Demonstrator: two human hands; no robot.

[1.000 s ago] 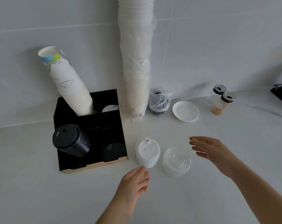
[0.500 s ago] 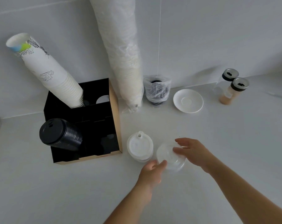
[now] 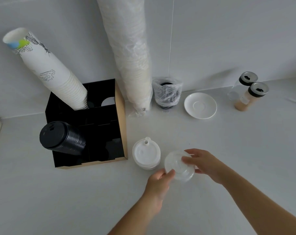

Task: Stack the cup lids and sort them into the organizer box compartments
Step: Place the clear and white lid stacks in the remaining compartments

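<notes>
A stack of clear dome lids (image 3: 175, 164) is gripped between both hands and tilted towards the left. My left hand (image 3: 159, 183) holds its near left rim, my right hand (image 3: 202, 162) its far right side. Just to the left, a stack of white spouted lids (image 3: 146, 153) rests on the counter. The black organizer box (image 3: 121, 116) stands further left, with a stack of black lids (image 3: 60, 139) leaning out of its front left compartment and a stack of paper cups (image 3: 47, 70) leaning out of a back one.
A tall sleeve of wrapped cups (image 3: 132, 53) leans on the wall behind the lids. Beside it stand a plastic-wrapped black item (image 3: 167, 94), a white saucer (image 3: 200, 106) and two shaker jars (image 3: 248, 92). The wall bounds the counter at the back.
Both hands moved in from above the counter and closed on the clear lid stack, which is now tilted. The view has also shifted closer.
</notes>
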